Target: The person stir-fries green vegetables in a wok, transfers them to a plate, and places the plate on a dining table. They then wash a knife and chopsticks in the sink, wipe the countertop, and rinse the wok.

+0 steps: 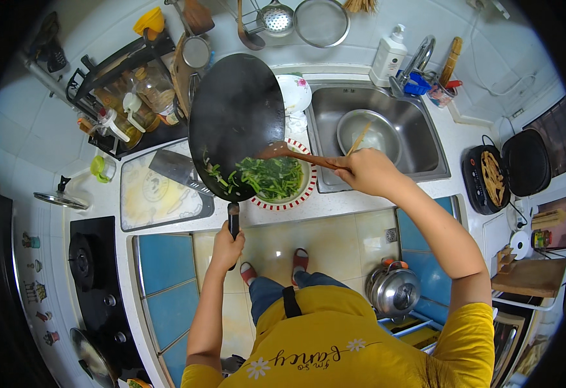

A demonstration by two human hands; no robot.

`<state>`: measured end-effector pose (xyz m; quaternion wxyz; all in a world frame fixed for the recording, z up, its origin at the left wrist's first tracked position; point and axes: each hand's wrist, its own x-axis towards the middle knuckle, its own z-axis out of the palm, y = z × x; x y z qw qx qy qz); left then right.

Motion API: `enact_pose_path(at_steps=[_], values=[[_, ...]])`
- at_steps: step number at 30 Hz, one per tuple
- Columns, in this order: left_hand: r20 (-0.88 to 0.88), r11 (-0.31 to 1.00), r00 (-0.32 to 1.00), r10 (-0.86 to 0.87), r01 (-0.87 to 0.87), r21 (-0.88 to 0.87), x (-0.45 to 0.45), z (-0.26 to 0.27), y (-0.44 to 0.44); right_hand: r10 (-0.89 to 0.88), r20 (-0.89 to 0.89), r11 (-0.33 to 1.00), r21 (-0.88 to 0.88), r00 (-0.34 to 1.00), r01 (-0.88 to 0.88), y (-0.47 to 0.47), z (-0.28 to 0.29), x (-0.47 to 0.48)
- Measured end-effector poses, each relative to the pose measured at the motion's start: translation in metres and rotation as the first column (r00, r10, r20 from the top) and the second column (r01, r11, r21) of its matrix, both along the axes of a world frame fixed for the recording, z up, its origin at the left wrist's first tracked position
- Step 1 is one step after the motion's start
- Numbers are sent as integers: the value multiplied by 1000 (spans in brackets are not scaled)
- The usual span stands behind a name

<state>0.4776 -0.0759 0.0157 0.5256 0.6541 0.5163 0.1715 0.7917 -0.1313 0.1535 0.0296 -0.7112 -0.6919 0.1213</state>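
My left hand grips the handle of a black wok, which is tilted over a serving bowl with a red-and-white striped rim. In my right hand is a wooden spatula; its blade reaches to the wok's edge, above the bowl. Chopped cooked greens fill much of the bowl, and some pieces cling to the wok's lower inside. A cleaver lies on the pale cutting board left of the wok.
A steel sink holding a metal basin lies to the right. Farther right stands an open electric griddle with food in it. On the left are a gas hob, a glass lid and a rack of bottles. A steel pot sits below.
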Motion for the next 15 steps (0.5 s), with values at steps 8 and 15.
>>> enact_pose_path(at_steps=[8,15], values=[[-62,995,997,47,-41,86,-4,2,7,-30,23,999,-9,999,30,-24,23,11],[-59,991,993,107,-101,91,-15,0,7,70,94,997,37,993,-74,-42,21,10]])
